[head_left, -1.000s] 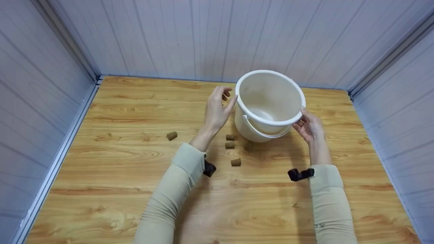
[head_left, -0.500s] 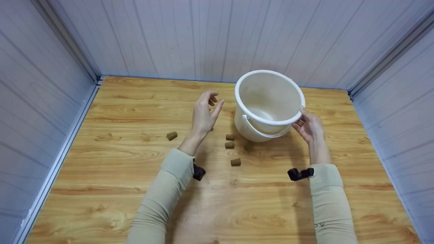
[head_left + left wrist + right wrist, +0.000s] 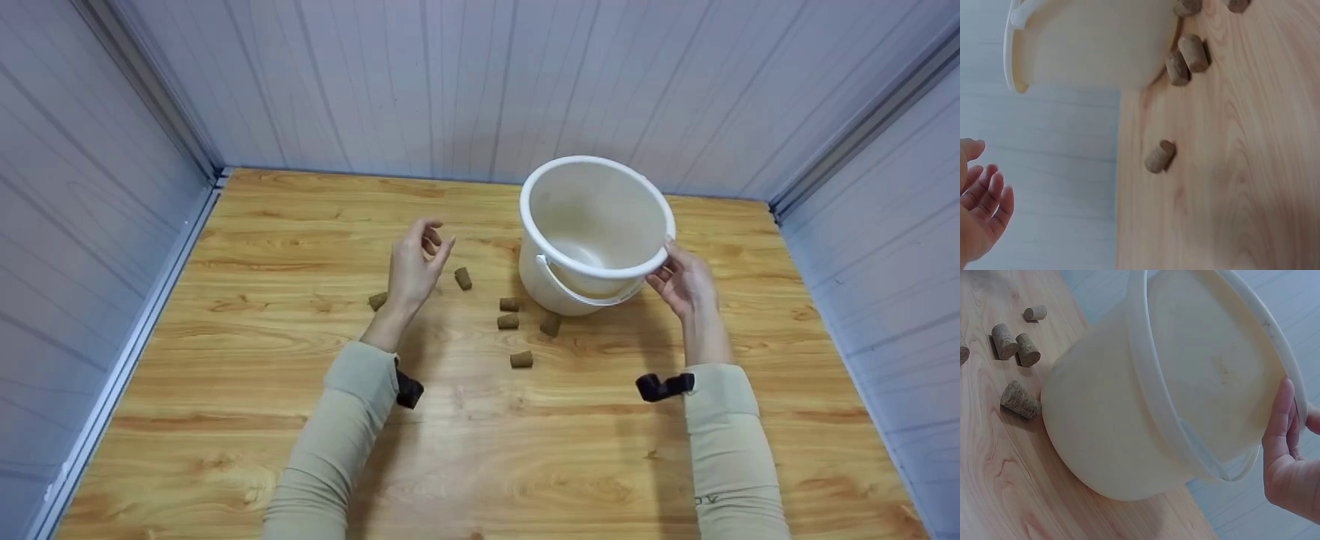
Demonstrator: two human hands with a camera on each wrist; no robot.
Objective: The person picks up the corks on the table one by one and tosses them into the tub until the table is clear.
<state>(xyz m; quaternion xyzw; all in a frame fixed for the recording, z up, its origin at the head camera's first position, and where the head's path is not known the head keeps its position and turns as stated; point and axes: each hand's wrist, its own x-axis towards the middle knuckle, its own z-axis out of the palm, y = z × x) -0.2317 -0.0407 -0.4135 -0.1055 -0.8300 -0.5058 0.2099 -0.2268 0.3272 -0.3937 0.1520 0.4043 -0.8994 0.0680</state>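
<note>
A white plastic bucket (image 3: 555, 281) stands on the wooden surface with its mouth upward, its handle (image 3: 589, 300) hanging down the near side. My right hand (image 3: 690, 281) grips the bucket's right rim between thumb and fingers, as the right wrist view also shows. My left hand (image 3: 412, 274) hovers left of the bucket, holding nothing, its fingers loosely bent. One cork (image 3: 463, 279) lies just right of the left hand, and another cork (image 3: 377, 301) is partly hidden behind it. By the bucket's foot lies a tapered cork (image 3: 1021, 400); a pair of corks (image 3: 1185, 59) sits side by side close by.
A further cork (image 3: 521, 360) lies nearer to me on the wooden surface (image 3: 525, 465). Pale panel walls (image 3: 360, 90) bound the back and both sides. Each wrist carries a small black camera mount (image 3: 664, 386).
My left hand has drawn away from the bucket's left rim, leftward and toward me, uncovering a cork. The right hand and bucket have hardly moved.
</note>
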